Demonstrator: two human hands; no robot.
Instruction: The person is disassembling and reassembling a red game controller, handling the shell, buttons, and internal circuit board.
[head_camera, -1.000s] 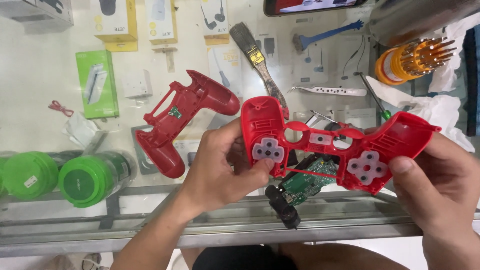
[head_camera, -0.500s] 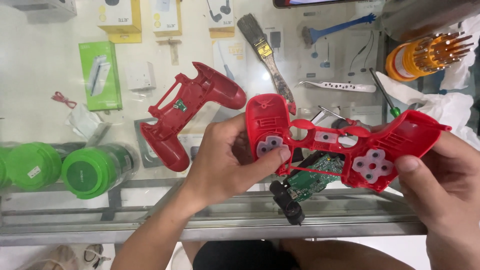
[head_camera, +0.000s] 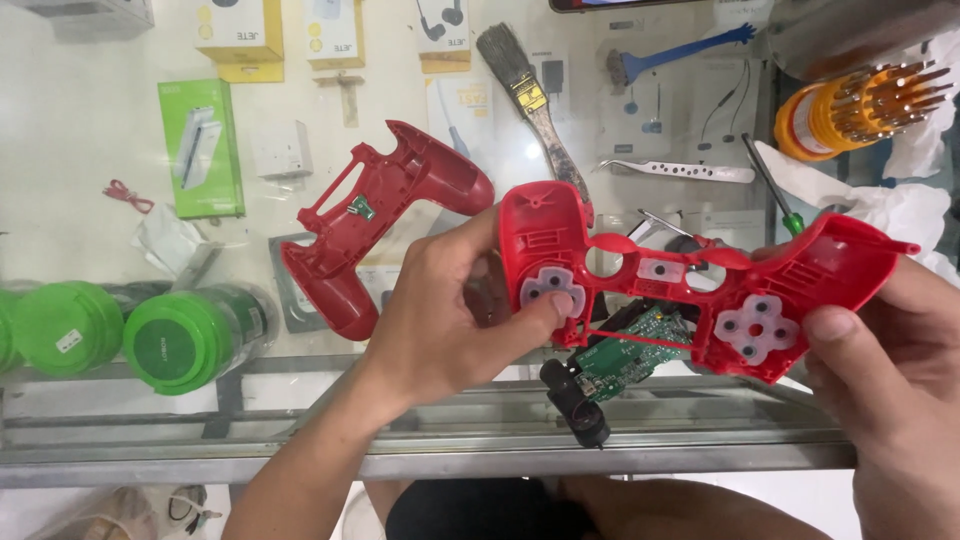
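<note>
Spanning both clamped hands, left hand (head_camera: 450, 310) to right hand (head_camera: 890, 370): red controller shell (head_camera: 690, 290).

Left thumb (head_camera: 556, 306) now pressing grey rubber pad (head_camera: 553, 290) inside red front shell (head_camera: 690, 290); shell tilted slightly

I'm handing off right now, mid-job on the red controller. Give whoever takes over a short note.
Left hand: grips the red front shell, thumb on its grey button pad.
Right hand: holds the shell's other grip.
Green circuit board hangs below the shell, above the glass counter.
Red back shell lies apart on the counter; brush, tweezers behind.
Done: controller opened.
Left: it is not yet back together.
</note>
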